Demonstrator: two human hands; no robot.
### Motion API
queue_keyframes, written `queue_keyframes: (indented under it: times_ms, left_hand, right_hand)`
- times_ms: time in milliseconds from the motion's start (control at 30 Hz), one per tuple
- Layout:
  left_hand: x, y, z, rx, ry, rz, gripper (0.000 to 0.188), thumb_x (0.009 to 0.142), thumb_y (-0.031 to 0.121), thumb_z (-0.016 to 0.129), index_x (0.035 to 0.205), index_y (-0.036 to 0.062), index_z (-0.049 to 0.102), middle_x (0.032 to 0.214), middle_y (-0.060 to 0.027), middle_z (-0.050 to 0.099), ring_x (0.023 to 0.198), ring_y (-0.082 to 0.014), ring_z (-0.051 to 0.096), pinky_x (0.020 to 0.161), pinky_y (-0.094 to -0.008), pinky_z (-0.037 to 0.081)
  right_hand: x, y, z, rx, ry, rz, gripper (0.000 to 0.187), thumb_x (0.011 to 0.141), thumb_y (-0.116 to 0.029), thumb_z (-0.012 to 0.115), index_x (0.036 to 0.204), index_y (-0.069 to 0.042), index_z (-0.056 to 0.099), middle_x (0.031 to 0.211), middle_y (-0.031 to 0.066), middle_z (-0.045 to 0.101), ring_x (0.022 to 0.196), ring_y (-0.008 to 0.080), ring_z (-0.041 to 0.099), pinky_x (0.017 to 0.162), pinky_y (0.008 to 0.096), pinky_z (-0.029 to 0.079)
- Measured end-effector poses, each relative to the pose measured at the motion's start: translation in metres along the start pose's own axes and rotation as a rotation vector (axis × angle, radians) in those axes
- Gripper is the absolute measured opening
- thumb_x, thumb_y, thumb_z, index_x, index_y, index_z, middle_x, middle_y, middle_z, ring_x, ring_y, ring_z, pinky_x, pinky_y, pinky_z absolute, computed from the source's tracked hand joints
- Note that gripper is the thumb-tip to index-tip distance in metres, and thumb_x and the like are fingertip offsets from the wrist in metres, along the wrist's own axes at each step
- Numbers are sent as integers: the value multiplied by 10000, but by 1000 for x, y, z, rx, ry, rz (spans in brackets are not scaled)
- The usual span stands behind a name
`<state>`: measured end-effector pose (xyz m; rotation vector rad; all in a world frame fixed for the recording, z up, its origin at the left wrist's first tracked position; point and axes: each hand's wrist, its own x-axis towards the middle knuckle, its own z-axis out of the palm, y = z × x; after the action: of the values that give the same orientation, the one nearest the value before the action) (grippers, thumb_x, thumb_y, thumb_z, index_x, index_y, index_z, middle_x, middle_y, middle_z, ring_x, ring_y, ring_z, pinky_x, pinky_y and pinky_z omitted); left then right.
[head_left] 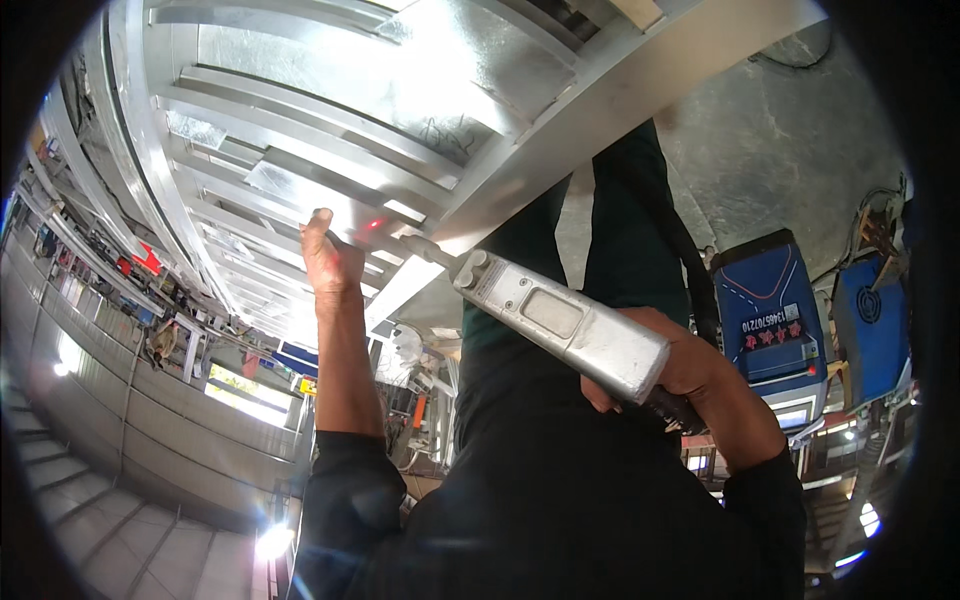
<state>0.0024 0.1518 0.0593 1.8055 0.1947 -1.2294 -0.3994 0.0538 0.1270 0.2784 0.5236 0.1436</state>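
Note:
My right hand [670, 350] is wrapped round the rear of a silver handheld laser welding gun [550, 315]. The gun's narrow nozzle points up and left at a shiny metal frame [560, 165] with parallel slats. A small red light spot lies on a slat [372, 226] just past the nozzle. Left of that spot, my left hand [334, 262] is closed at the edge of the slat, thumb up, with a red glint on its back. Its fingers are partly hidden.
My legs [630, 220] are under the gun, beside the frame. On the grey floor [740, 150] at right stand a blue machine case [770, 300] and a second blue unit [872, 325]. A dark hose [697, 265] runs near my right leg. Clutter [415, 400] lies beyond my left forearm.

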Motion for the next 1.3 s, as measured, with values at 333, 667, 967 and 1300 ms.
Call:
queue_keyframes:
  times_ms: [333,667,967,1300]
  left_hand:
    - [0,-2,8,12,30,57,415,802,170,648,1148,-50,582,1074,-179,647,988,-344,643,872,-534,544]
    - [4,-4,11,-27,5,29,395,819,91,597,1204,21,540,1137,-125,619,1047,-314,624,922,-494,539]
    - [12,-13,9,-106,6,88,186,863,8,555,1039,54,592,1022,-51,632,947,-207,619,877,-376,533]
    - [-10,-3,24,749,-157,488,80,888,27,577,940,-5,630,921,-91,680,856,-207,680,777,-351,582]
  right_hand:
    - [44,5,3,-188,-129,-112,400,929,-226,577,1253,8,547,889,97,660,797,154,640,718,305,525]
    - [65,13,11,-170,-100,-177,548,961,-456,587,1245,9,523,858,119,665,738,149,629,626,272,517]
    - [63,11,27,-264,-17,-189,631,915,-488,617,1270,23,511,831,126,663,699,144,622,593,264,517]
    - [60,7,52,-338,132,-172,501,956,-399,568,1208,31,523,825,124,654,674,140,613,587,264,501]
